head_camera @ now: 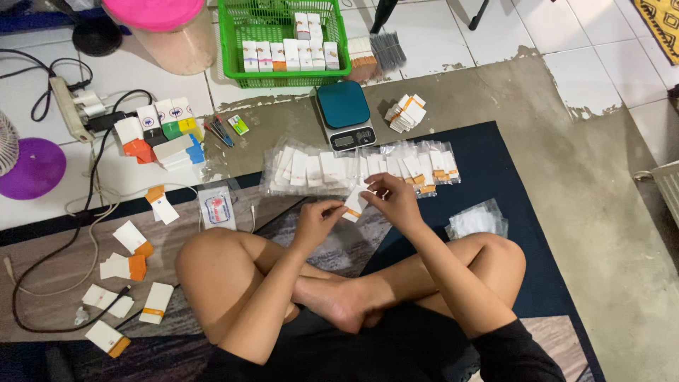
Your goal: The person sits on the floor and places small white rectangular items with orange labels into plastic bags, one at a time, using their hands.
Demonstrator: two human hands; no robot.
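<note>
1. My right hand (pixel 396 201) pinches the white orange-banded packet (pixel 353 205) at its upper end.
2. My left hand (pixel 315 219), fingers curled shut, grips its plastic sleeve; the packet tilts between both hands.

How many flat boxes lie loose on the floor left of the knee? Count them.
About 7, some overlapping, so the count may be off: one by the cable, one below it, a pair, another, then one and one nearest.
</note>
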